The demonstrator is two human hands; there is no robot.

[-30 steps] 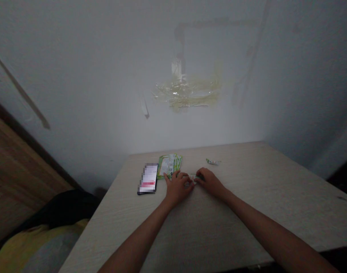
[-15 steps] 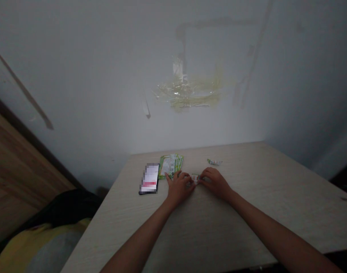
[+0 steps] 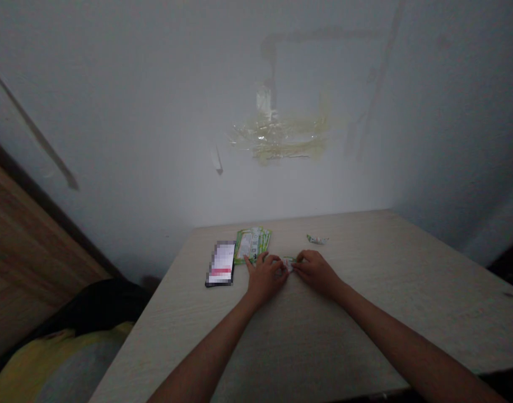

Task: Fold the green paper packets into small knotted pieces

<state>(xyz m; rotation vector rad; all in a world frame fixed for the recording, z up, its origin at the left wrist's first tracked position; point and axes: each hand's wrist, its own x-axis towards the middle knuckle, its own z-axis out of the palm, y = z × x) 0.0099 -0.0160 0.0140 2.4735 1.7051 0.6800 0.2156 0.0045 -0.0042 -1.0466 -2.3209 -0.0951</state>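
Between my two hands a small white-and-green packet (image 3: 288, 263), partly hidden by fingers, rests at the table's middle. My left hand (image 3: 265, 278) holds its left end with curled fingers, the thumb side spread toward a stack of flat green-and-white packets (image 3: 248, 244). My right hand (image 3: 316, 272) pinches the packet's right end between thumb and fingers. Beyond my right hand lies a narrow, crumpled or folded green-and-white piece (image 3: 317, 239), touched by neither hand.
A phone (image 3: 221, 264) with a blurred screen lies left of the stack. The pale wooden table (image 3: 391, 280) meets a white wall (image 3: 155, 112) marked with old tape (image 3: 281, 137). Dark and yellow cloth (image 3: 63, 358) and a wooden panel (image 3: 21, 246) are at the left.
The fingers of my right hand have shifted slightly on the packet's right end. My left hand, the stack and the phone stay where they were.
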